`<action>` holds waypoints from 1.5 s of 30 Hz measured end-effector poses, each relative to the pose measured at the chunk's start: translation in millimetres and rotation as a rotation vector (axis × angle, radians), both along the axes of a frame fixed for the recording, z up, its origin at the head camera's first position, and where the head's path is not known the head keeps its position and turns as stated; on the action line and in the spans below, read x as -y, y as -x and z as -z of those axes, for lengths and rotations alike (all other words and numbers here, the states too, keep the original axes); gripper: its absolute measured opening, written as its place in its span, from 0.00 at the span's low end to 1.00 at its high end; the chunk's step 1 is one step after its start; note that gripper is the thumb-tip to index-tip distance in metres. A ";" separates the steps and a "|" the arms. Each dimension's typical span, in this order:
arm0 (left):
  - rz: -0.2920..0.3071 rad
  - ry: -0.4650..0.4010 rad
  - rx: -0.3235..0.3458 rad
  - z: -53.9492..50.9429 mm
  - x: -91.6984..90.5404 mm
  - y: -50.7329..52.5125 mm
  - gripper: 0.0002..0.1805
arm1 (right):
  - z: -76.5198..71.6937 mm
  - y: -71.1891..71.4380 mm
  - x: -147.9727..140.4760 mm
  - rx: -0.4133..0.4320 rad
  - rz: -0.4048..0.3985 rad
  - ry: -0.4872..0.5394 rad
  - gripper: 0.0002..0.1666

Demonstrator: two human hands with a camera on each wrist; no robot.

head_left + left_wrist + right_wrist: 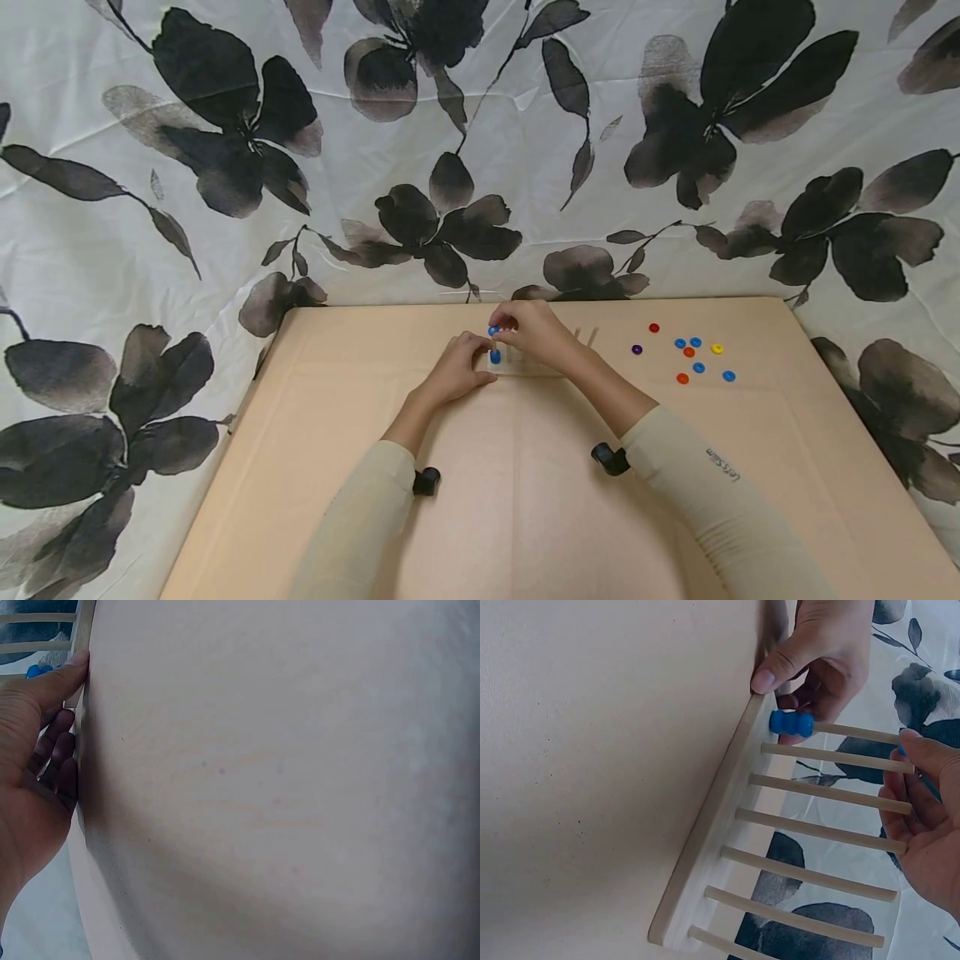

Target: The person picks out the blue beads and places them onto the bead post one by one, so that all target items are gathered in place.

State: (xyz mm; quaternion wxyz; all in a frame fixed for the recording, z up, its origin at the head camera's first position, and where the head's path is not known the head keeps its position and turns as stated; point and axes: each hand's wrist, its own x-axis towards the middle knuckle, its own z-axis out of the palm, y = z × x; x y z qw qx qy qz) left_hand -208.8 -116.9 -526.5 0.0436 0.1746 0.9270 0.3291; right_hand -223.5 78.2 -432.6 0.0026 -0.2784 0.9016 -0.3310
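A wooden peg board [714,825] with a row of upright pegs stands on the table. My left hand [459,367] grips its left end, the thumb on the front edge and the other fingers behind. Several blue beads [791,723] sit stacked at the bottom of the end peg beside that hand. Between thumb and fingertips, my right hand [534,332] pinches another blue bead [493,331] at the top of the same peg. The right wrist view shows only a sliver of this bead. The other pegs visible there carry no beads.
Loose beads lie on the table [510,500] right of the board: several blue ones [699,367], a yellow bead [717,349], a purple bead [637,350], a red bead [654,328] and orange-red ones [682,378]. A floral cloth [315,208] hangs behind the table's back edge.
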 end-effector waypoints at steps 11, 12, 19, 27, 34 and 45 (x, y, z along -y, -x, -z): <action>-0.005 -0.006 0.015 -1.8 0.2 3.2 0.30 | 0.0 3.7 -2.3 0.019 0.024 0.000 0.06; -0.005 -0.008 0.020 -2.3 0.1 3.3 0.30 | -0.5 3.5 -3.1 0.016 0.024 -0.002 0.06; -0.003 -0.017 0.027 -4.1 -1.1 3.7 0.30 | -4.8 1.5 -12.2 -0.006 0.046 0.015 0.07; -0.016 -0.025 0.038 -3.0 -0.5 2.9 0.29 | -17.0 -5.2 -37.0 -0.009 0.087 0.058 0.10; -0.018 -0.037 0.052 -3.2 -0.7 3.0 0.28 | -25.3 -15.9 -73.6 -0.040 0.137 0.118 0.12; -0.015 -0.040 0.059 -4.9 -1.1 2.8 0.28 | -30.7 -30.3 -135.2 -0.107 0.241 0.128 0.12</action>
